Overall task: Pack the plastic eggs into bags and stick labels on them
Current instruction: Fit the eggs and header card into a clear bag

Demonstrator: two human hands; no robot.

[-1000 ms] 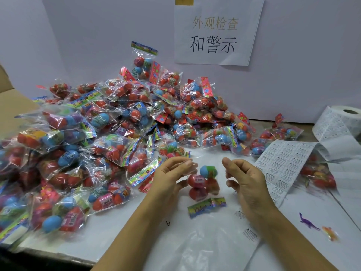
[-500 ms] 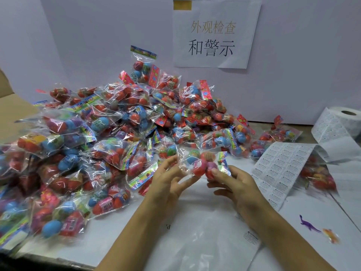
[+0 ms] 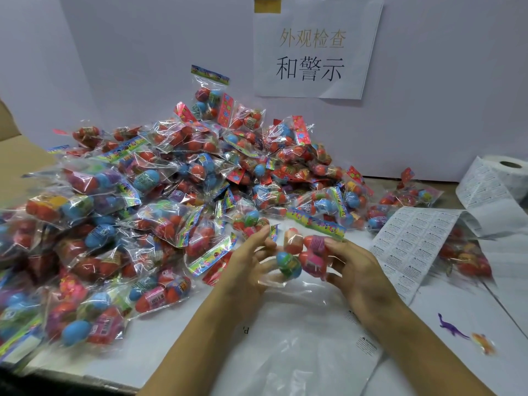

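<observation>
Right-hand [image 3: 357, 270] grip: fingers curl round a clear bag of plastic eggs [image 3: 304, 252], held above the counter [image 3: 171, 347] in front of the pile of packed bags [image 3: 148, 212]. Left hand [image 3: 251, 267]: fingers spread, fingertips touching the bag's left side. Label sheet [image 3: 411, 241] lies just right of the hands.

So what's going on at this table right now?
A person is handling one clear bag of plastic eggs above the table. The right hand grips the bag's side; the left hand touches it with fingers spread. A big pile of packed egg bags lies to the left. A sheet of warning labels and a label roll sit on the right. Whether this bag is labelled can't be seen.
</observation>
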